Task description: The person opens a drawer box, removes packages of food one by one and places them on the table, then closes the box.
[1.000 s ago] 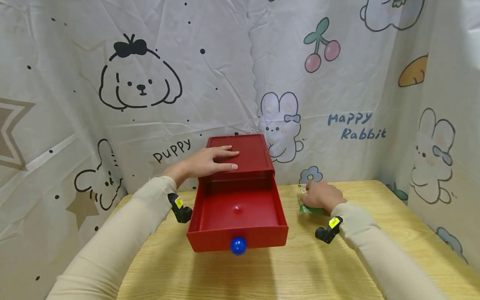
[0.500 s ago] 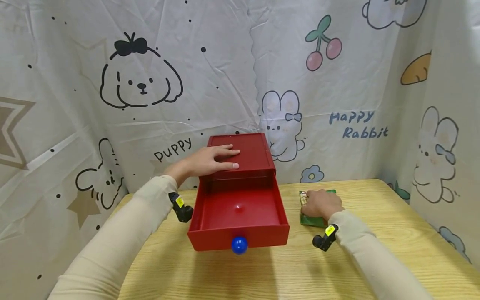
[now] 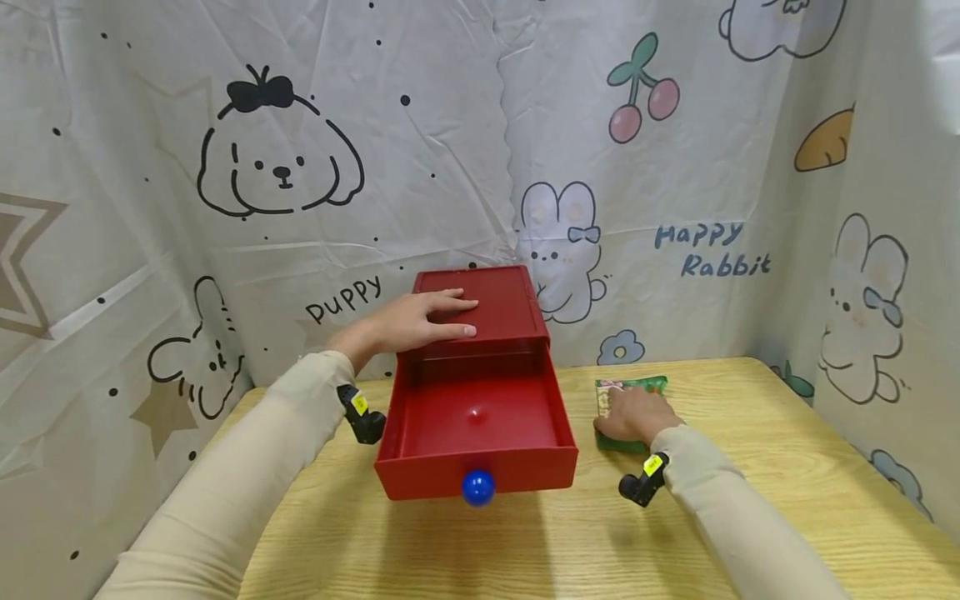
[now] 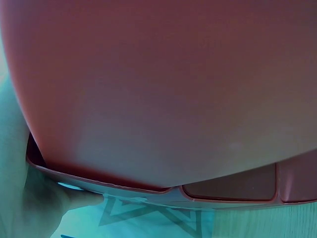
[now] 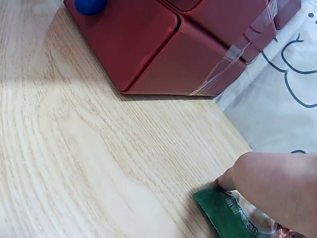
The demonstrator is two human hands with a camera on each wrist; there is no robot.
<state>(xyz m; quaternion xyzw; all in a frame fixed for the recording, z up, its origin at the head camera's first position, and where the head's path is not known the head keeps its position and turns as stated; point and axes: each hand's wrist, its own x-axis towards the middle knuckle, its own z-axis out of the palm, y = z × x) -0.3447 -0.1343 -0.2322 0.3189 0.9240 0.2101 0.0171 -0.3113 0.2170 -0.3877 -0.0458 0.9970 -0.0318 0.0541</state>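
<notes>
My left hand (image 3: 420, 323) rests spread on top of a red cabinet (image 3: 498, 304), whose drawer (image 3: 472, 475) is pulled out and has a round blue knob (image 3: 477, 488). The left wrist view is mostly filled by the red underside of the drawer (image 4: 163, 89), with part of the left hand (image 4: 44, 203) at its lower left. To the right of the cabinet, my right hand (image 3: 639, 413) grips a green snack packet (image 3: 652, 384) on the table, its fingers curled over it. In the right wrist view the thumb side of the right hand (image 5: 277, 186) meets the packet's green edge (image 5: 223, 210).
The wooden table (image 3: 600, 542) extends in front of the cabinet and to the right. A white curtain (image 3: 450, 125) printed with cartoon animals stands behind and at both sides. Clear tape (image 5: 233, 53) runs along the cabinet's side.
Over the last second the right hand and the packet shifted nearer to me, and more of the packet now shows. The left hand and the drawer stayed in place.
</notes>
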